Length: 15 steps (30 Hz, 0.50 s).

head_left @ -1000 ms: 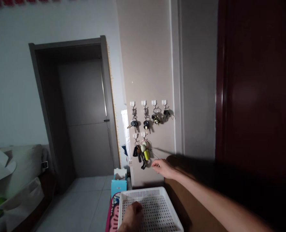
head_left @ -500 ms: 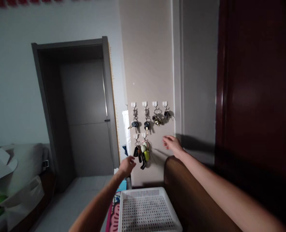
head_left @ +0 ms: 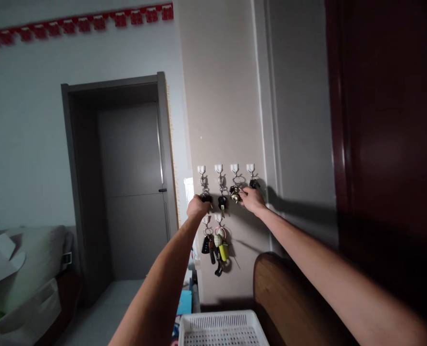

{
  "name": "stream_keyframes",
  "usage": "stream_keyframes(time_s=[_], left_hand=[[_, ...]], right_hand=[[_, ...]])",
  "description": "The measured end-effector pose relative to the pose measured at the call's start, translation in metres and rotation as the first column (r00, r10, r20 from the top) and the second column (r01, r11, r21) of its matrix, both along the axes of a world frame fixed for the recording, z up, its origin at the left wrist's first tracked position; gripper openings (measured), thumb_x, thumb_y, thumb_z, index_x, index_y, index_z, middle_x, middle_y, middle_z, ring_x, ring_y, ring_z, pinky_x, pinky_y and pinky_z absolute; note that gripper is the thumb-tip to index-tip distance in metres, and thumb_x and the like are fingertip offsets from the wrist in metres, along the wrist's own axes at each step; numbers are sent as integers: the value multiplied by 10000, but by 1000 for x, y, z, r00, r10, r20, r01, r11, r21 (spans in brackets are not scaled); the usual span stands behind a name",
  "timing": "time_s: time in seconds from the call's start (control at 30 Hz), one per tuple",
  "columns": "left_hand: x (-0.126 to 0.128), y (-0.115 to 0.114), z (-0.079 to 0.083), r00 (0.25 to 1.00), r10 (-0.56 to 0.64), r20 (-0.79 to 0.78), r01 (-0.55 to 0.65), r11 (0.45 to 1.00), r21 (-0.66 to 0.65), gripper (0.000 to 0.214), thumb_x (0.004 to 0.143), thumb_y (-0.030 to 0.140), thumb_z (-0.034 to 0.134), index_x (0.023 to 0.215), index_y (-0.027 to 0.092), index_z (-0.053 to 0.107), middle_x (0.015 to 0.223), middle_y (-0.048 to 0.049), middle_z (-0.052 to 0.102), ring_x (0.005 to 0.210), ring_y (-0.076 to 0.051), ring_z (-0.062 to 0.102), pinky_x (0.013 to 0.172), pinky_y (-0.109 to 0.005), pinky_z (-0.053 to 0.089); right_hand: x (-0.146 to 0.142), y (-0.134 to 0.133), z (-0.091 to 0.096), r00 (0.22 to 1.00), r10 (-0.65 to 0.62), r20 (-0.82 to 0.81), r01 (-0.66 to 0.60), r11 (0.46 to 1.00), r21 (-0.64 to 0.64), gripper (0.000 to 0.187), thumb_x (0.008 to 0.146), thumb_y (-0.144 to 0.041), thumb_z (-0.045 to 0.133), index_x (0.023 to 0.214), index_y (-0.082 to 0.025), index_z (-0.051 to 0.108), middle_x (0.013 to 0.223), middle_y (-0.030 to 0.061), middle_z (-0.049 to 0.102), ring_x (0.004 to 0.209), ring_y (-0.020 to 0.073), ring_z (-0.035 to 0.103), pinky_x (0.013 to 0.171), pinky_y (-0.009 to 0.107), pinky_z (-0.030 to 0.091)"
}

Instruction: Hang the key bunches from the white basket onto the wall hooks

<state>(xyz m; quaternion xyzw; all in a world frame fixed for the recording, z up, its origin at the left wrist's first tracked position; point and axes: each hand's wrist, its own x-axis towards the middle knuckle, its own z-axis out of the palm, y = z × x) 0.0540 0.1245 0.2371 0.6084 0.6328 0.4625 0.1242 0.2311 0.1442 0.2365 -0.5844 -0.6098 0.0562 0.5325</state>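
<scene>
**Both hands up at the top row of key hooks**

Change noted: half a second earlier the left hand was low, beside the lower bunches, and the right hand hung below the top row. Both had since risen to that row. The view had tilted up too, so only the far rim of the white perforated basket [head_left: 217, 317] showed at the bottom edge. Judged from this, the work had moved off the basket and onto the hanging keys.

Left hand [head_left: 198, 207]: fingers curled shut around the black-headed key [head_left: 207, 197] that hung from the first hook [head_left: 201, 169], far left of the top row. The key was still on its hook.

Right hand [head_left: 252, 200]: fingertips were up against the brass-coloured bunch [head_left: 235, 191] on the third hook and just below the small dark bunch [head_left: 253, 183] on the fourth. Whether it pinched either could not be told.

Count:
- White wall hooks: six, four in the top row and two below.
- Key bunches: six, one per hook. The second top one [head_left: 221, 201] hung untouched between the hands. The lower pair were a dark bunch [head_left: 206, 243] and one with a yellow-green fob [head_left: 223, 250].
- Baskets: one, near, below the hooks.

Surroundings: a grey door [head_left: 130, 192] stood to the left, a brown wooden rail [head_left: 282, 288] lay under the right forearm, and a red paper garland [head_left: 76, 25] ran along the top of the wall.
</scene>
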Motion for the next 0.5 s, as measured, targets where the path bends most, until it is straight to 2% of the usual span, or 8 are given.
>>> stream_keyframes(time_s=[0.07,0.17,0.27,0.33,0.4,0.5], left_hand=[[3,6,2,1000,-7,27,7,1000,3,259,558,220,515,809,156,519,825,-74,566,755,-186,502,601,-253,359],[5,13,12,996,-63,60,59,996,65,190,609,195,453,774,152,537,808,-57,572,726,-160,506,586,-231,362],[4,15,17,991,-96,88,84,987,137,207,636,208,415,804,158,526,820,-45,571,717,-133,508,578,-206,367],[3,16,12,990,-90,112,75,988,137,265,618,240,445,864,157,496,840,-51,565,711,-131,510,572,-207,370],[5,16,4,987,-84,140,71,993,95,360,578,285,496,910,149,468,850,-64,560,698,-140,513,559,-217,374],[13,16,-5,980,-114,164,109,993,43,332,554,299,520,831,118,508,776,-78,571,643,-147,516,532,-229,377]], right_hand=[[2,-1,11,998,-45,-51,47,998,42,190,688,-238,392,785,-173,541,657,28,571,499,86,500,434,172,352],[4,-4,35,991,-36,-129,49,994,102,243,715,-233,331,841,-166,527,642,20,570,484,84,492,422,174,351],[5,-7,46,995,-82,-58,88,990,110,255,702,-281,347,801,-155,546,655,33,571,535,99,503,441,178,349],[3,-9,39,993,-106,57,102,993,60,270,650,-351,414,771,-156,555,690,45,573,595,124,511,458,187,349],[-1,-9,25,982,-114,151,115,993,-1,321,573,-398,483,772,-156,553,727,51,572,647,152,513,474,200,353],[-6,-6,5,977,-127,169,135,990,-39,301,556,-373,499,760,-158,550,724,47,574,651,157,517,485,206,357]])
